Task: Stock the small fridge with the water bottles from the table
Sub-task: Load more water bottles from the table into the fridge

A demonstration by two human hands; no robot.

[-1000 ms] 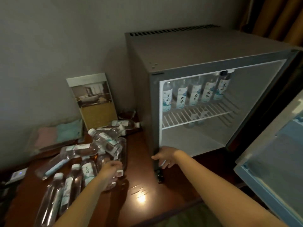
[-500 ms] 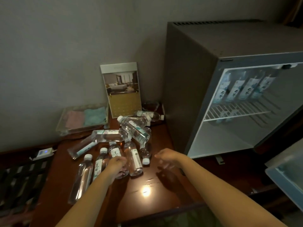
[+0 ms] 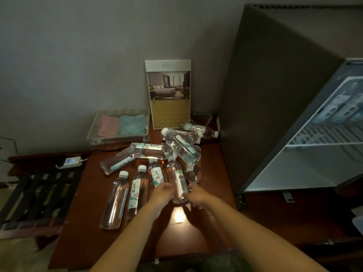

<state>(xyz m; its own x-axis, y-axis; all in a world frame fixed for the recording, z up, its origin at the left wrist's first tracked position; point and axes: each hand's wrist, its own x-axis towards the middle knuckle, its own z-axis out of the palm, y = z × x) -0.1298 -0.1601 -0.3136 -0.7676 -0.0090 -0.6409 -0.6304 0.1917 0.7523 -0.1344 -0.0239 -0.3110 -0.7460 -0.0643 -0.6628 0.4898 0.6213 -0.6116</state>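
Note:
Several clear water bottles (image 3: 149,152) lie in a heap on the dark wooden table (image 3: 196,236). One bottle with a barcode label (image 3: 177,179) lies lengthwise between my hands. My left hand (image 3: 162,194) is closed over the near end of the neighbouring labelled bottle (image 3: 157,174) and touches the barcode bottle's left side. My right hand (image 3: 198,195) curls against the barcode bottle's right side near its base. The small fridge (image 3: 275,95) stands open at the right, with several bottles (image 3: 343,110) on its upper wire shelf (image 3: 324,137).
A clear tray (image 3: 94,134) with pink and teal cloths sits at the back left. A calendar card (image 3: 169,93) leans on the wall. A glass dish (image 3: 202,116) is behind the heap. A white adapter (image 3: 71,161) and a black slatted rack (image 3: 39,193) are at the left.
My view has swung left from the fridge to the table. My right hand left the fridge's front edge and came to the bottles. My left hand stayed on the heap.

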